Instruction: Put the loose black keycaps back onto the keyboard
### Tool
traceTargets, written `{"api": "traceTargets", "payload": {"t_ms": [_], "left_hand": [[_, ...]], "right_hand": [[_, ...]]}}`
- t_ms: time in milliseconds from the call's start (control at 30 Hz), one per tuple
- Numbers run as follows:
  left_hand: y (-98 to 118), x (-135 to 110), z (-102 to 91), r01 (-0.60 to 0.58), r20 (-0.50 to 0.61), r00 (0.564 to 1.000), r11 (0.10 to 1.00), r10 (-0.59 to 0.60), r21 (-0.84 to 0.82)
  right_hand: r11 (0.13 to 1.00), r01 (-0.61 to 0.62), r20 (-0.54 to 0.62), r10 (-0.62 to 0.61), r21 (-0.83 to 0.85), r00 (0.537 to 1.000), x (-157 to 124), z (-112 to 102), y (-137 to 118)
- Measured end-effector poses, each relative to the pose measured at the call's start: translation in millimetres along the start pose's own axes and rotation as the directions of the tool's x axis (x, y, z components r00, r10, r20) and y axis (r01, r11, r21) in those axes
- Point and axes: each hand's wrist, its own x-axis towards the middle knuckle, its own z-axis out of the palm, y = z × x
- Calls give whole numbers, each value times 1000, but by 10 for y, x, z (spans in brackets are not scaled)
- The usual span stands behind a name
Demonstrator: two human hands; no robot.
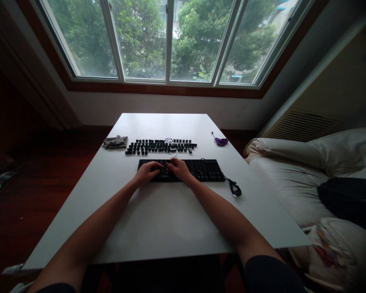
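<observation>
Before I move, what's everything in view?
Table: 1, white, below the window.
Keyboard: 1, black, mid-table.
Cable: 1, black, coiled right of the keyboard.
Loose keycaps: dozens, black, rows beyond the keyboard.
Left cloth: 1, grey, beside the keycaps.
Right cloth: 1, purple, table's right side.
Slim item: 1, unclear colour, beyond right cloth.
Window: 1, grey-framed, beyond the table.
Trees: several, green, outside.
Sofa: 1, cream, right.
Vent: 1, brownish, beyond sofa.
Bundle: 1, black, on sofa.
Floor: 1, dark red, around table.
Left hand: 1, bare, on the keyboard's left end.
Right hand: 1, bare, on the keyboard.
Sleeves: 2, dark, bottom.
</observation>
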Motion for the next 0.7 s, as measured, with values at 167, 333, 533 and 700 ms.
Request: {"api": "traceTargets", "payload": {"t_ms": [167, 333, 533, 700], "left_hand": [[-7, -3, 1, 0, 4, 1000, 1000, 0, 23], [0, -5, 6, -7, -13, 1000, 998, 8, 56], [6, -2, 0, 30, -12, 1000, 999, -29, 38], [12, -7, 10, 57, -34, 998, 998, -57, 9]], "right_hand": [[999, 0, -7, 0, -49, 1000, -5, 2, -14], [997, -10, -23, 9, -74, 1000, -13, 1, -65], [999, -2, -33, 0, -50, 999, -30, 4, -82], [994, 30, -48, -35, -103, 998, -45, 2, -96]]}}
